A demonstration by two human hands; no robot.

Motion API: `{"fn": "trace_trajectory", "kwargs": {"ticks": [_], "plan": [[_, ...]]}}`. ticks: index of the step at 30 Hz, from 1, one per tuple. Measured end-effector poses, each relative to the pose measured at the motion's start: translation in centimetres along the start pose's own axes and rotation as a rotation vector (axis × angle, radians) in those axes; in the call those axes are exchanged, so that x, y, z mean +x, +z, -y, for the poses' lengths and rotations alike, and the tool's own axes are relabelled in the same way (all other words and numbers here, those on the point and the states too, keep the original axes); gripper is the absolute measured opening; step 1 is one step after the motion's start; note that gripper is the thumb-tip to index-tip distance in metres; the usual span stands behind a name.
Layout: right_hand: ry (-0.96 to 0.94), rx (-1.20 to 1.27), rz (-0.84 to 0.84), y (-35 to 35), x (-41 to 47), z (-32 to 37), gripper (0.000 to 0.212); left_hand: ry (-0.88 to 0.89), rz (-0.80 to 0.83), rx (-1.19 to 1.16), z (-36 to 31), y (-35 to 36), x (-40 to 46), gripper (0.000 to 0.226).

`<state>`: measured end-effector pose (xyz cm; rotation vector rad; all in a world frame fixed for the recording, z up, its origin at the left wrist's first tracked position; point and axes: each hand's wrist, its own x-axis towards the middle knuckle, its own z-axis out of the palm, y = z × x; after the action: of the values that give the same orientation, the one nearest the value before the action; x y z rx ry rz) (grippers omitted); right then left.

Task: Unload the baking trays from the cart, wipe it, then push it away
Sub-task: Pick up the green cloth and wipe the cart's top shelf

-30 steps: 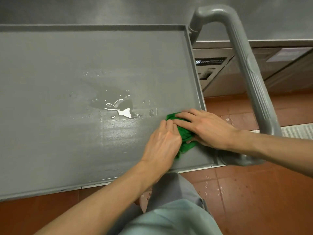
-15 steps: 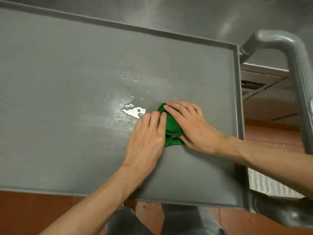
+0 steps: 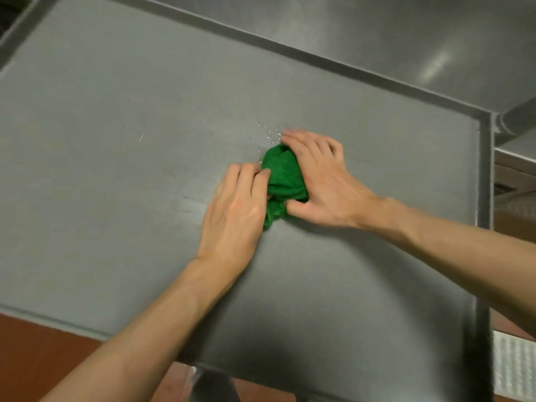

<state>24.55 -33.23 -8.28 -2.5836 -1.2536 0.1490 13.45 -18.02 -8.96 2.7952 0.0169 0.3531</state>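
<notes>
While we lean over the cart [image 3: 121, 175], both our hands press a bunched green cloth [image 3: 282, 175] onto its grey top, right of the middle and nearer the far rim than the near one. Our left hand [image 3: 235, 210] lies almost flat, palm down, its fingertips [image 3: 265, 174] touching the cloth's left edge; it pushes against the cloth rather than gripping it. Our right hand [image 3: 322, 181] curls over the cloth's right side, thumb tucked under near the lower fold and fingers spread across the top, so it has the cloth in a loose hold. A few small water droplets [image 3: 265, 132] sit just beyond the cloth, beside our right fingertips. Past the cart's raised far rim runs a steel surface [image 3: 377, 33]. Red-brown floor [image 3: 37, 352] shows below the near rim.
</notes>
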Motion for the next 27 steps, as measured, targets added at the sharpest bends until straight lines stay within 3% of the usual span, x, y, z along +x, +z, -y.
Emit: {"fn": "trace_trajectory", "kwargs": {"ticks": [9,17,27], "plan": [[-0.095,-0.030,-0.043,1.3,9.2,1.0,0.083,-0.054,-0.087,0.055,6.7,-1.1,3.6,0.026],[-0.097,-0.071,-0.045,2.0,18.4,3.5,0.083,-0.127,-0.142,0.158,14.2,-2.7,7.5,0.031],[-0.236,-0.068,-0.032,3.8,28.6,8.3,0.087,-0.245,-0.167,0.162,22.7,-5.5,8.2,0.028]]}}
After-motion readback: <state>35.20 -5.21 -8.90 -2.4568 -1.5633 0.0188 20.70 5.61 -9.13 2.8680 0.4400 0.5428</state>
